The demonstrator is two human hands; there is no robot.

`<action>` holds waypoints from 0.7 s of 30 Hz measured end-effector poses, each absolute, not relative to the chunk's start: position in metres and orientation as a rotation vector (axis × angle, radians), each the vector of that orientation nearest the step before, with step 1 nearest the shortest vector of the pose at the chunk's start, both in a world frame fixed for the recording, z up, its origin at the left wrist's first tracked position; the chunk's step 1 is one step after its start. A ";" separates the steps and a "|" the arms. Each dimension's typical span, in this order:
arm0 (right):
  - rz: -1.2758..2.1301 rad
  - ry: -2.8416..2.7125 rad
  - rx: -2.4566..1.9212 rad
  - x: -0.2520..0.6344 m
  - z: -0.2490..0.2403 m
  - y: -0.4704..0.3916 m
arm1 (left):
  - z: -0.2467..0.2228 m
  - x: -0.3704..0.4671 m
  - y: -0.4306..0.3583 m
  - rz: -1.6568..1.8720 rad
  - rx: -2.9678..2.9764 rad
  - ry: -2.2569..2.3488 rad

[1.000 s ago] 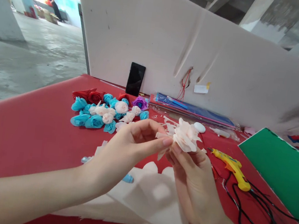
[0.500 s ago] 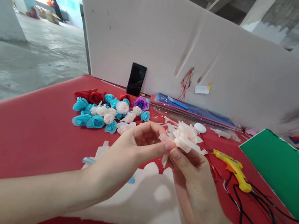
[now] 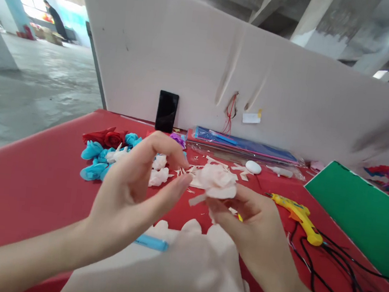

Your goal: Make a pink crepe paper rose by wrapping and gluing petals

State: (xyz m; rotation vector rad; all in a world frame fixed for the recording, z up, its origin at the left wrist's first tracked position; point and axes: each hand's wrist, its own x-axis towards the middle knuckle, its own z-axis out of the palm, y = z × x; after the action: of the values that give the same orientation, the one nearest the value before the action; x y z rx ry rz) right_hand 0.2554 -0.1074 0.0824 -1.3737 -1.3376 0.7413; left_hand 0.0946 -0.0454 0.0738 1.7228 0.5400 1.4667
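Observation:
My right hand (image 3: 255, 228) pinches the base of a pale pink paper flower (image 3: 219, 181) between thumb and fingers, holding it upright above the table. A loose strip sticks out at its lower left. Just left of the flower is my left hand (image 3: 129, 190), thumb and forefinger curved and apart, not touching the petals. Below both hands lies a pale sheet (image 3: 179, 275) with scalloped cuts along its far edge. On that sheet rests a light blue pen-like stick (image 3: 152, 242), partly covered by my left hand.
Blue flowers (image 3: 93, 150), red flowers (image 3: 106, 137) and pale ones are heaped behind my left hand. A yellow glue gun (image 3: 299, 216) with black cable lies right, beside a green board (image 3: 358, 221). A phone (image 3: 166, 111) leans on the white panel (image 3: 178, 45). Pale scraps litter the red table (image 3: 35, 184).
My left hand has let go of the flower and drawn back left, its fingers parting. My right hand still holds the flower, now turned. The view has shifted a little.

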 end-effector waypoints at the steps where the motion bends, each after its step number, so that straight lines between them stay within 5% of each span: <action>1: 0.637 -1.456 -1.403 0.258 0.084 -0.108 | 0.078 0.093 -0.046 1.512 1.830 0.533; 5: 0.503 -1.807 -1.375 0.268 0.088 -0.110 | 0.097 0.086 -0.046 1.407 2.077 0.536; 14: 1.130 -1.979 -1.335 0.283 0.094 -0.114 | 0.099 0.081 -0.027 0.456 2.025 0.502; 21: 1.377 -1.949 -1.386 0.285 0.093 -0.112 | 0.096 0.085 -0.034 0.175 2.008 0.541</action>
State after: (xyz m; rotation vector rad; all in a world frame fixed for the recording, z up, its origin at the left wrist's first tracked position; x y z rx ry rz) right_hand 0.2847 -0.1122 0.0932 -1.3858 -1.9490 1.3773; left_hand 0.0852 -0.0343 0.0963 2.0075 0.5413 0.1748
